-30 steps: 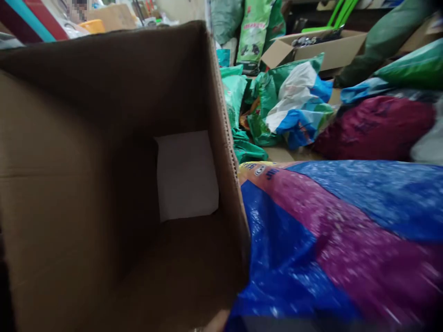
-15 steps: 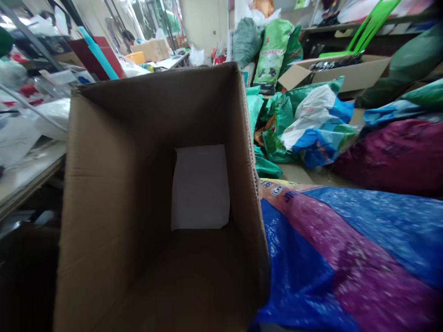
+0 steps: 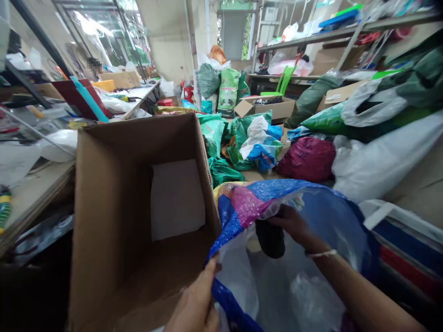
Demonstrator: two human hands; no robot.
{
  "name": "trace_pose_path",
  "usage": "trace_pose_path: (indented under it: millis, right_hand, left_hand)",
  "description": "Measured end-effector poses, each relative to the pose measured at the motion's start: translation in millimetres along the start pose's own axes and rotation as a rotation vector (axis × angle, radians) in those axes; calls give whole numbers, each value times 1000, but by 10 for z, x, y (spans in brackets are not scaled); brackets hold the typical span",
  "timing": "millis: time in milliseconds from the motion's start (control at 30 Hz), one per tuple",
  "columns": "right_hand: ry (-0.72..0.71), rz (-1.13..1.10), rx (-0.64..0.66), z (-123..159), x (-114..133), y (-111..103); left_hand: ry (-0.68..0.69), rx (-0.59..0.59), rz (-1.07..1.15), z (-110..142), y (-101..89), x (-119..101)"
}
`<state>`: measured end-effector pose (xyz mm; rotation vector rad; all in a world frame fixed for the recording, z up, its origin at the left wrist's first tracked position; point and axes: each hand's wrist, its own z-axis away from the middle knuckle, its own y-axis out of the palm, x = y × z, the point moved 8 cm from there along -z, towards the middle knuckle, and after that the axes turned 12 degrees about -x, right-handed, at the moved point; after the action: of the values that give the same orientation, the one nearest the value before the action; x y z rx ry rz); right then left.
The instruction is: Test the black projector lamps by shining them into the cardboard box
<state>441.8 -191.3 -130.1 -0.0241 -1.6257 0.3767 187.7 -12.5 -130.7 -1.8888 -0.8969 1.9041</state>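
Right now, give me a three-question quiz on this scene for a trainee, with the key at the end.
1. True or false: the left hand holds the edge of the blue woven bag.
2. What lies on the bottom of the open cardboard box? A) a white sheet B) a green plastic chair C) a maroon sack
3. Fill in the colour: the right hand is at a dark object, and a thin ____ band circles the right wrist.

Key: 1 true; 2 A; 3 white.
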Motion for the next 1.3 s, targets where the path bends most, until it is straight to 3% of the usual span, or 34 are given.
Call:
trace_pose_path:
  millis: [133, 233, 300, 367, 467, 533, 633, 700, 800, 933, 1100, 1133, 1200, 1300]
  right_hand:
    - [30, -162, -92, 463, 270, -563]
    - [-20, -232, -181, 982, 588, -693]
    - [-146, -202, -242, 1348, 838, -614]
    - [-363, -133, -242, 1703, 1110, -412]
    - [-747, -47, -89, 2189, 1409, -10]
    - [-932, -10, 56, 2421, 1460, 196]
    - [-1031, 34, 218, 2568, 1429, 359]
    - [-1081, 52, 278, 2644, 1455, 420]
    - [-1152, 69, 336, 2812, 1528, 512]
    - [-1035, 22, 431, 2873, 1465, 573]
    - [-798, 23, 376, 2363, 1381, 339]
    - [-762, 41, 465, 2273, 1359, 353]
    - [-631, 78, 793, 2204, 1223, 489]
    - [-263, 27, 1233, 2293, 839, 720]
  left_hand:
    - [-106, -113, 213, 125, -108, -230]
    - [-198, -58, 459, 179, -1, -498]
    - [-268, -27, 635, 215, 97, -650]
    - [-364, -1, 753, 269, 200, -729]
    - [-480, 12, 846, 374, 294, -756]
    - [-531, -31, 898, 444, 276, -727]
    - [-657, -143, 913, 576, 194, -594]
    - [-694, -154, 873, 649, 162, -544]
    - [-554, -156, 706, 649, 77, -583]
    - [-422, -176, 458, 626, -45, -681]
    - [-209, 50, 159, 723, -155, -1030]
    - [-155, 97, 106, 762, -181, -1095]
    - [-28, 161, 47, 839, -238, -1209]
    - [121, 169, 79, 941, -333, -1292]
